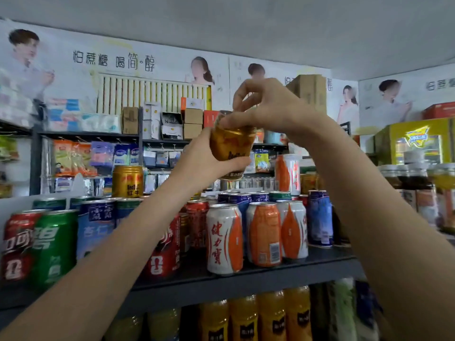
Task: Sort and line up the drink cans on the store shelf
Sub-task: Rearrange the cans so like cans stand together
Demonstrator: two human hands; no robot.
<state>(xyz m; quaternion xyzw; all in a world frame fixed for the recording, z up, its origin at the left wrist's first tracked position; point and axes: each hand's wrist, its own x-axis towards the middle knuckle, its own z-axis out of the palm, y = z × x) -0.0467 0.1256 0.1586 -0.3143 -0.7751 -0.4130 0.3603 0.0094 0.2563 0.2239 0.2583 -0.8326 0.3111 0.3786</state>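
Above the shelf (246, 274), head view: gold can (231, 148) held tilted in mid-air over the orange-and-white cans (263, 235). Left hand (204, 161) wraps its wall in a closed grip; right hand (266, 107) pinches its top rim. Judged rigid, smooth, slippery; best taken round the wall.

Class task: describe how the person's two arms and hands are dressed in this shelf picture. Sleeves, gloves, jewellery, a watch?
Both forearms are bare as far as the picture shows them; no sleeve edge comes into view. The left hand and right hand wear no gloves. No ring, watch or bracelet shows on the visible fingers or wrists. No markings or bandages can be seen.
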